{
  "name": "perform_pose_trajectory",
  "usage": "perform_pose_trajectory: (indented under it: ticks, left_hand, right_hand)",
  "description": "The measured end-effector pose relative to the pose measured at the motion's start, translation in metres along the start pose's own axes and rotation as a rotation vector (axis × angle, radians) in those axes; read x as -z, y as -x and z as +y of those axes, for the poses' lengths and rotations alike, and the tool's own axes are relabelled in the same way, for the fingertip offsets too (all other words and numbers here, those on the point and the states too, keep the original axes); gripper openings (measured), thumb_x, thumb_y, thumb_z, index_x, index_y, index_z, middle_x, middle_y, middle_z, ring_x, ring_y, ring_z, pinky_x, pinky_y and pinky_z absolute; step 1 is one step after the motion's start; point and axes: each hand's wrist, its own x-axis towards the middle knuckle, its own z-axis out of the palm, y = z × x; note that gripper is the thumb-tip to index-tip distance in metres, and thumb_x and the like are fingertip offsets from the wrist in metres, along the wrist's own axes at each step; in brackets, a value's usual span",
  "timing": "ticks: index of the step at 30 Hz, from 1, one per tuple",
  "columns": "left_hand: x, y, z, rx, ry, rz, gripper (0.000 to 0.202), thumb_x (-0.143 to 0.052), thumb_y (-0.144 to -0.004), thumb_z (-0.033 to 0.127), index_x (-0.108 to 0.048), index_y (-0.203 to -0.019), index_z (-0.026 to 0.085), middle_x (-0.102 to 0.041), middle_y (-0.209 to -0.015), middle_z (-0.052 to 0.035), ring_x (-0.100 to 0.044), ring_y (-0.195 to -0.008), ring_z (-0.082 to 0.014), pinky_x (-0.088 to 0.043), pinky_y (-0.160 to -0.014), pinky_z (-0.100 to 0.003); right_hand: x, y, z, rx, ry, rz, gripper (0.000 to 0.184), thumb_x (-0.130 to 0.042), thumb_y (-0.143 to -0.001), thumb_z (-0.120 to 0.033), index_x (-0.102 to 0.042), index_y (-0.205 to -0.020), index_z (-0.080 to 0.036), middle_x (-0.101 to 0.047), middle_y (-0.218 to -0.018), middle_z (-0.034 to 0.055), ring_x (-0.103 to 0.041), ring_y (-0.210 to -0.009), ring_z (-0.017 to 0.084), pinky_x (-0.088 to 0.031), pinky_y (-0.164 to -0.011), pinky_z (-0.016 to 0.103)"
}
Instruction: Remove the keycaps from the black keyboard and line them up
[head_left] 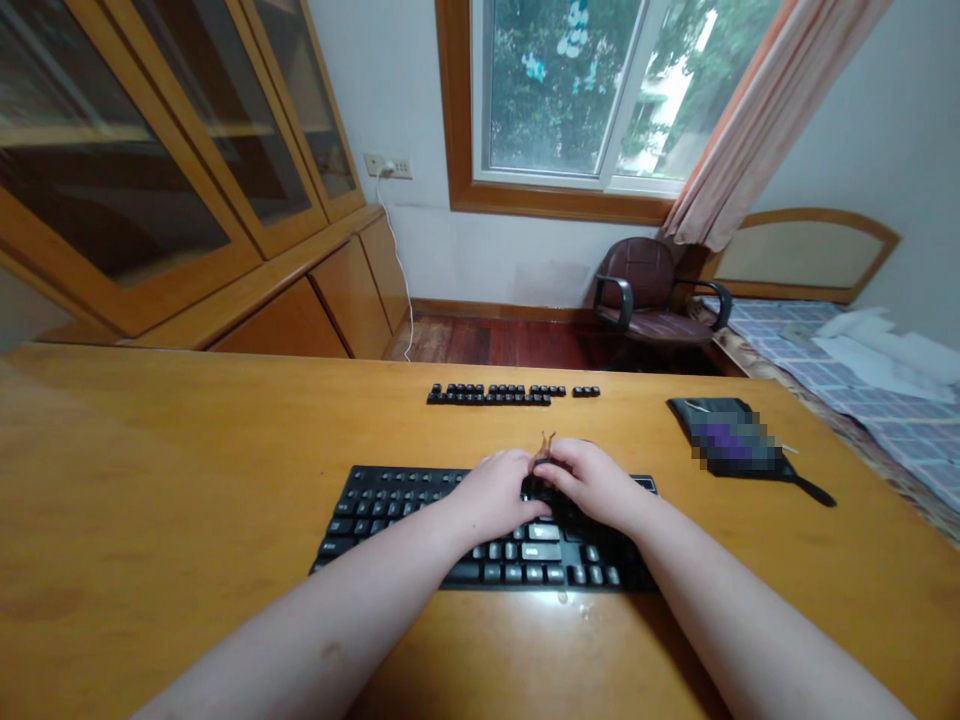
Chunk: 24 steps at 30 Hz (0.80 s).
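Observation:
A black keyboard [405, 515] lies on the wooden desk [150, 480] in front of me. My left hand [495, 492] rests on the keyboard's upper middle, fingers curled down against the keys. My right hand [592, 480] sits right beside it, fingers pinched around a small brownish tool [544, 445] whose tips stick up between the two hands. The two hands touch over the same spot of the keyboard. Rows of loose black keycaps [495, 394] lie lined up on the desk beyond the keyboard.
A dark pouch [731, 440] with a black handle-like piece lies on the desk at the right. Behind the desk are wooden cabinets [187, 180], a brown office chair [645, 290], a window and a bed [862, 370].

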Motion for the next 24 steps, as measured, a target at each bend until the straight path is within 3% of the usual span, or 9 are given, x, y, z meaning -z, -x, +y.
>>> perform_pose_trajectory:
  ticks: [4, 10, 18, 24]
  left_hand:
    - [-0.001, -0.001, 0.000, -0.053, -0.016, 0.028, 0.018, -0.065, -0.070, 0.030, -0.060, -0.083, 0.019, -0.061, -0.083, -0.0043, -0.057, -0.084, -0.0226, -0.044, -0.074, -0.032]
    - [0.002, -0.002, -0.001, -0.141, 0.023, 0.005, 0.014, -0.063, -0.073, 0.028, -0.063, -0.083, 0.019, -0.062, -0.086, -0.0037, -0.055, -0.088, -0.0214, -0.043, -0.079, -0.032]
    - [-0.001, -0.002, -0.003, -0.145, 0.009, 0.012, 0.011, -0.064, -0.072, 0.028, -0.063, -0.077, 0.019, -0.062, -0.085, -0.0038, -0.055, -0.087, -0.0207, -0.043, -0.079, -0.031]
    - [0.002, 0.000, 0.003, -0.231, 0.008, -0.006, 0.017, -0.052, -0.084, 0.029, -0.064, -0.081, 0.018, -0.065, -0.081, -0.0038, -0.058, -0.080, -0.0173, -0.043, -0.074, -0.028]
  right_hand:
    - [0.000, 0.002, 0.005, 0.155, -0.012, -0.046, 0.016, -0.049, -0.087, -0.027, -0.063, -0.084, -0.019, -0.065, -0.079, 0.0027, -0.059, -0.075, 0.015, -0.044, -0.072, 0.026]
    - [-0.013, 0.010, 0.016, 0.193, 0.134, 0.125, 0.027, -0.039, -0.091, -0.030, -0.061, -0.080, -0.017, -0.065, -0.074, 0.0055, -0.059, -0.071, 0.016, -0.044, -0.067, 0.027]
    - [-0.018, 0.014, 0.012, 0.281, 0.211, 0.239, 0.027, -0.040, -0.091, -0.028, -0.059, -0.076, -0.017, -0.064, -0.070, 0.0053, -0.058, -0.066, 0.016, -0.043, -0.063, 0.027]
    - [-0.014, 0.017, 0.012, 0.169, 0.028, 0.423, 0.029, -0.035, -0.091, -0.027, -0.059, -0.078, -0.019, -0.064, -0.069, 0.0043, -0.060, -0.065, 0.015, -0.046, -0.062, 0.027]
